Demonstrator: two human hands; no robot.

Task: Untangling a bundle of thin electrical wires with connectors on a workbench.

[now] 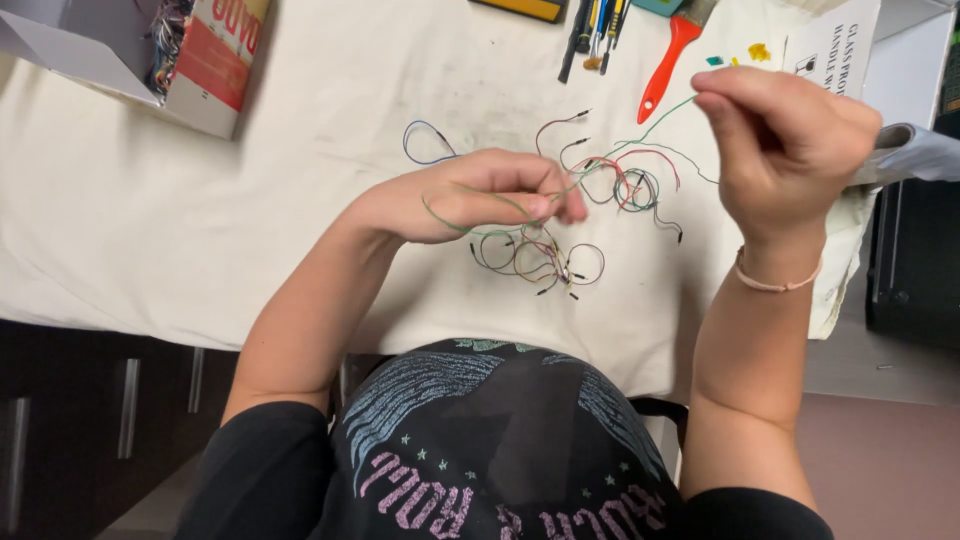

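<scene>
Green jumper wire (620, 150) stretches taut between the person's two hands above the cloth-covered surface (200, 220). The left hand (470, 195) hovers low over the surface, its fingers (545, 205) pinched closed on one part of the wire, with a loose green tail curling back under the palm. The right hand (785, 150) is raised higher and off to the side, fingers curled shut around the other end of the same wire; a thin pale band (775, 283) circles that wrist.

Beneath and between the hands lie tangles of thin jumper wires: one cluster of mixed colours (535, 255) just below the left hand, another with red and grey loops (630, 185) under the stretched wire. A single blue wire loop (425, 145) lies apart, beyond the left hand.

At the far edge of the surface are a brush with an orange-red handle (665, 70), a bundle of slim tools (595, 30) beside it, and an open cardboard box (120, 60) at the far left corner. A white printed carton (835, 45) stands behind the right hand.
</scene>
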